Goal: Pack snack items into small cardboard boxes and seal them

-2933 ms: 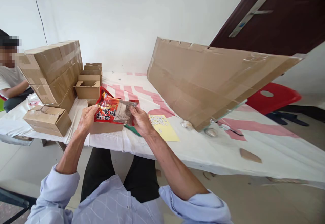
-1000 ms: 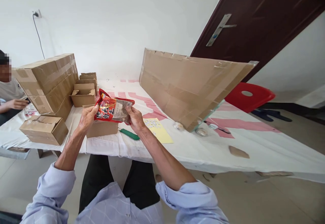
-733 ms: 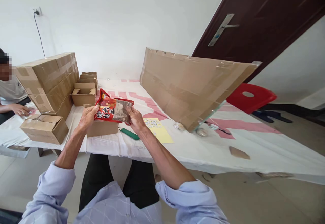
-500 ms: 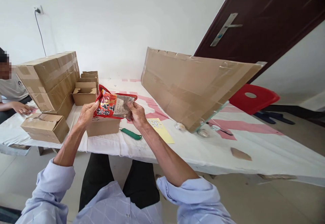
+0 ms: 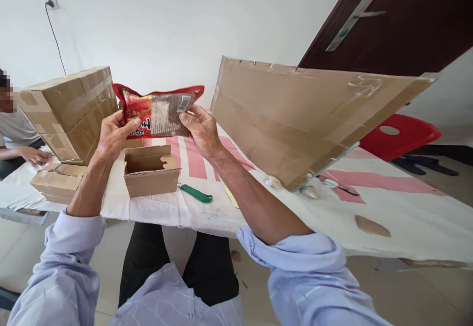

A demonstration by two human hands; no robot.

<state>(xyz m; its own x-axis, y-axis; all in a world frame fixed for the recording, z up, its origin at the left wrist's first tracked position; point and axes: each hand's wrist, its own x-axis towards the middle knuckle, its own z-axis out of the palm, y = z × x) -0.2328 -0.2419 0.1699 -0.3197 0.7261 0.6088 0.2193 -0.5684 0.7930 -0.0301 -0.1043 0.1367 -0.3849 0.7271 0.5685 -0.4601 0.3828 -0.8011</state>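
A red packet (image 5: pixel 162 114) with a grey printed label and a barcode is held up above the table. My left hand (image 5: pixel 114 131) grips its left end, thumb on the front. At the right end, my right hand (image 5: pixel 202 127) pinches the lower corner. Below the packet stands an open small cardboard box (image 5: pixel 153 180), its inside partly visible. Just right of that box lies a green-handled tool (image 5: pixel 195 193). A yellow sheet (image 5: pixel 229 194) is mostly hidden behind my right forearm.
Stacked cartons (image 5: pixel 70 114) and a taped small carton (image 5: pixel 57 183) stand at left, near a seated person's hand (image 5: pixel 34 155). A large cardboard sheet (image 5: pixel 295 114) leans at right. Tape rolls (image 5: pixel 310 191) and a cardboard scrap (image 5: pixel 372 226) lie on the table (image 5: pixel 318 232). A red chair (image 5: pixel 402 133) stands beyond.
Both hands have raised the packet, uncovering the open small box beneath it. The packet now appears larger and nearer. The view has shifted slightly, and my right forearm covers more of the yellow sheet.
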